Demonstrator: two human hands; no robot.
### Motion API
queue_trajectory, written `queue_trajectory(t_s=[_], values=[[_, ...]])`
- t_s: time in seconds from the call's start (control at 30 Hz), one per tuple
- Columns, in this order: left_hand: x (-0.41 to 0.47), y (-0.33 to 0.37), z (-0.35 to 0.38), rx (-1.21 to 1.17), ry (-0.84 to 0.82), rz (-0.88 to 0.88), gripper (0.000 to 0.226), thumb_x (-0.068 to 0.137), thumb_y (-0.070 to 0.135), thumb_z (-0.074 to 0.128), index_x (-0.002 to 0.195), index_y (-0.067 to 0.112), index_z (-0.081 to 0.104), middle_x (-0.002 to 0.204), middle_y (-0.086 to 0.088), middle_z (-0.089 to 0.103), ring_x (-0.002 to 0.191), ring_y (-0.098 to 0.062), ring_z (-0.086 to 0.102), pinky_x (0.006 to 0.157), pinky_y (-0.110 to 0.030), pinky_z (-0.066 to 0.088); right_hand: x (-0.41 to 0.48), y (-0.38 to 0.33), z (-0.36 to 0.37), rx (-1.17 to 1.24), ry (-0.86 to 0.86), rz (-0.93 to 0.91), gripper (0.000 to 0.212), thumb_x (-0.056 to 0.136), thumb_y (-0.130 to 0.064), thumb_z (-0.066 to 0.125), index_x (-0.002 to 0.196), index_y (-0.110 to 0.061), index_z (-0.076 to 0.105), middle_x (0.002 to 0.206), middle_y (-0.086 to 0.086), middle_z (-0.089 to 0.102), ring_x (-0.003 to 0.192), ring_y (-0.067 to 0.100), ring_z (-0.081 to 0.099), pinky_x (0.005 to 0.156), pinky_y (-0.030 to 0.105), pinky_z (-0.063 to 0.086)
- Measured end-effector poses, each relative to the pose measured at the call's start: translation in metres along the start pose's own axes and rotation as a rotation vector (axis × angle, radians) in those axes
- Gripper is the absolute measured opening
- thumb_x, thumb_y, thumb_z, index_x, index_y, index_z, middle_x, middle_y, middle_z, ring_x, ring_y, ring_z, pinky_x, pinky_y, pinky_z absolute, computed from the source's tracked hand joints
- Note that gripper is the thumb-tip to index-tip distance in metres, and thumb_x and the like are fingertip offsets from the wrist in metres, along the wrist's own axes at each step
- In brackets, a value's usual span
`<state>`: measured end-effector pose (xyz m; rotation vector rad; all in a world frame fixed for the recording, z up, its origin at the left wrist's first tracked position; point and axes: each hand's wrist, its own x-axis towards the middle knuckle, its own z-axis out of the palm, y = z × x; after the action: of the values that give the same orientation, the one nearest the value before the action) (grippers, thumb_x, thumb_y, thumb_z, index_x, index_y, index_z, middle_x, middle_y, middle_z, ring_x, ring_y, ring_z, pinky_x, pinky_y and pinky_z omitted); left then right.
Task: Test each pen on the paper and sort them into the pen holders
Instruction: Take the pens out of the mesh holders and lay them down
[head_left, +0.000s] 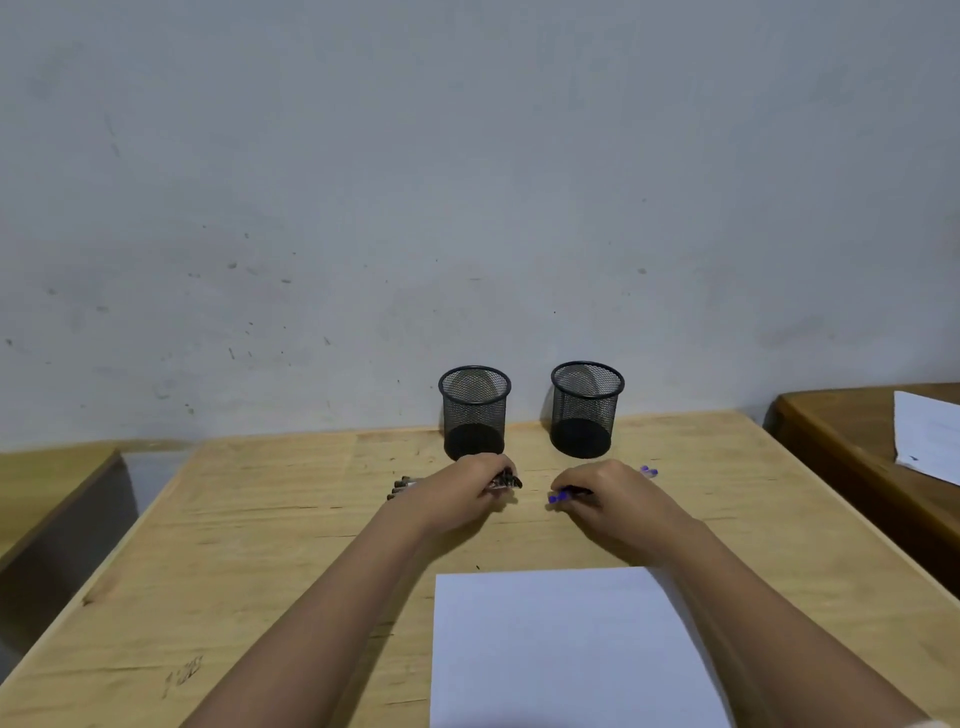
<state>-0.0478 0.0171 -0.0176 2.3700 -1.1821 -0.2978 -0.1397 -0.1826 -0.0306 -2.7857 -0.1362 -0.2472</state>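
Two black mesh pen holders stand at the back of the wooden table, the left holder (474, 410) and the right holder (586, 408), both looking empty. My left hand (462, 488) is curled over a bundle of black pens (506, 482), whose ends stick out on both sides of it. My right hand (605, 491) is curled over a bundle of blue pens (560, 497); more blue tips show behind the hand. A blank white sheet of paper (566, 649) lies near the front edge, partly under my right forearm.
The light wooden table (291, 545) meets a grey wall. A darker table with a white sheet (927, 441) stands at the right, with a gap between. Another wooden surface (47, 483) lies lower at the left.
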Motion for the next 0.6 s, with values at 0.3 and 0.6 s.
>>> queue_trajectory(t_s=[0.3,0.6], values=[[0.0,-0.011,0.006,0.054,-0.111,-0.008,0.054,0.082,0.042,0.065,0.128,0.019,0.048,0.123,0.004,0.05,0.11,-0.011,0.049,0.097,-0.029,0.042,-0.002,0.007,-0.001,0.159,-0.075,0.043,0.041,0.078,-0.04,0.067,0.115,-0.024,0.061,0.109,-0.01,0.066,0.097,0.004,0.058,0.086,0.026,0.049],[-0.048,-0.008,0.008,-0.023,0.079,-0.111,0.068,0.089,0.047,0.053,0.146,0.021,0.026,0.157,0.006,0.017,0.145,-0.007,0.008,0.117,-0.032,0.017,-0.004,-0.02,-0.004,0.166,-0.091,0.039,0.055,0.082,-0.04,0.064,0.132,-0.023,0.049,0.131,-0.01,0.053,0.119,0.005,0.047,0.094,0.018,0.036]])
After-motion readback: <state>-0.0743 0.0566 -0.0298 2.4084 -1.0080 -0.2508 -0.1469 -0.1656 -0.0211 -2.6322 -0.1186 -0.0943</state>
